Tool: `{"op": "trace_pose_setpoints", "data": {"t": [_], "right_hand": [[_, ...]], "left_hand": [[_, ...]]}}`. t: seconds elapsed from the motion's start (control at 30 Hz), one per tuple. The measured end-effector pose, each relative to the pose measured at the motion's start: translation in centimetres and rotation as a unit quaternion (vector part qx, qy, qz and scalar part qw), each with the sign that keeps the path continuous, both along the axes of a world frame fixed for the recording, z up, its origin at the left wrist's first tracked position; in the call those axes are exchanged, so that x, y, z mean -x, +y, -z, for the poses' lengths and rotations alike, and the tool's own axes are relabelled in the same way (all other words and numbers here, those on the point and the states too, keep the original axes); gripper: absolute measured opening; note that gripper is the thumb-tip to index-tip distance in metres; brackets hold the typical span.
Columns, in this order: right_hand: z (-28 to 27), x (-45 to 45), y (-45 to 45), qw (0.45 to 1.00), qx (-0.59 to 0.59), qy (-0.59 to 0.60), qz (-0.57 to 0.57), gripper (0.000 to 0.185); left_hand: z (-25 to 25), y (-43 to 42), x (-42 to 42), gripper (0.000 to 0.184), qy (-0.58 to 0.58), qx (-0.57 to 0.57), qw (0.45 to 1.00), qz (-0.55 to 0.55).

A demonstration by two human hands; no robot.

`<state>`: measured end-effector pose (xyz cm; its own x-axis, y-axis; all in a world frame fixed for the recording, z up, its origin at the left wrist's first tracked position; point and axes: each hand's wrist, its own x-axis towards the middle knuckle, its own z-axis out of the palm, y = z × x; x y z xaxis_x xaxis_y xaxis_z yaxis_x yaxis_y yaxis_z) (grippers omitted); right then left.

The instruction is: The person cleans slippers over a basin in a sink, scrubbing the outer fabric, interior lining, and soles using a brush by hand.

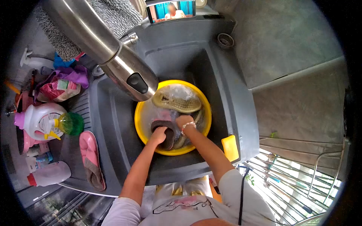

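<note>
Dark grey sink (109, 124), grey wall (290, 41) to its right. Yellow basin (207, 132) in the sink holds cloudy water, a green shoe (177, 103) and a dark slipper (163, 132). Left hand (160, 135): fingers grip the slipper's edge. Right hand (184, 122): fingers curled, low in the basin; what they hold, if anything, cannot be told. Pink-grey slipper (91, 158) and bottles (49, 173) at left; metal faucet (130, 71) overhangs the basin's rim
</note>
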<state>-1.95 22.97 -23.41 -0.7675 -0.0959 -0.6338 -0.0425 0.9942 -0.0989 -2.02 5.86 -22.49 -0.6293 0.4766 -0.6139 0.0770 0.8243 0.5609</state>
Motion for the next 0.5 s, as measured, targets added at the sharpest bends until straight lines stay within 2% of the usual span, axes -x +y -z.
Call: {"op": "trace_pose_setpoints", "data": {"t": [0.03,0.07,0.13,0.17,0.2,0.3,0.37,0.43,0.5], "right_hand": [[-0.1,-0.1,-0.6,0.998,0.016,-0.026,-0.058,0.015],[-0.3,0.3,-0.6,0.991,0.030,-0.048,-0.118,0.016],[-0.1,0.7,0.1,0.996,0.029,0.002,-0.084,0.015],[-0.5,0.9,0.3,0.997,0.032,0.051,-0.046,0.014],[-0.9,1.7,0.9,1.000,0.020,-0.006,-0.008,0.013],[-1.6,2.0,-0.3,0.999,-0.007,-0.013,0.039,0.015],[0.5,1.2,-0.9,0.999,0.024,0.009,0.026,0.016],[0.9,0.4,-0.6,0.993,0.077,-0.021,-0.084,0.016],[-0.4,0.9,0.4,0.992,0.042,-0.038,-0.110,0.017]], "left_hand": [[-0.4,0.5,-0.1,0.034,0.059,0.083,0.995,0.009],[0.8,1.3,-0.1,0.034,0.063,0.081,0.995,0.008],[4.7,2.1,-0.9,0.029,0.077,0.204,0.975,0.037],[4.4,2.6,-0.6,0.029,0.078,0.205,0.975,0.035],[4.1,2.7,-0.3,0.025,0.078,0.195,0.977,0.039],[4.1,3.1,0.5,0.026,0.081,0.175,0.981,0.035],[4.6,3.4,0.6,0.028,0.067,0.166,0.983,-0.025],[5.3,3.6,0.3,0.031,0.027,0.137,0.980,-0.145],[4.4,3.1,0.8,0.033,0.034,0.124,0.978,-0.162]]}}
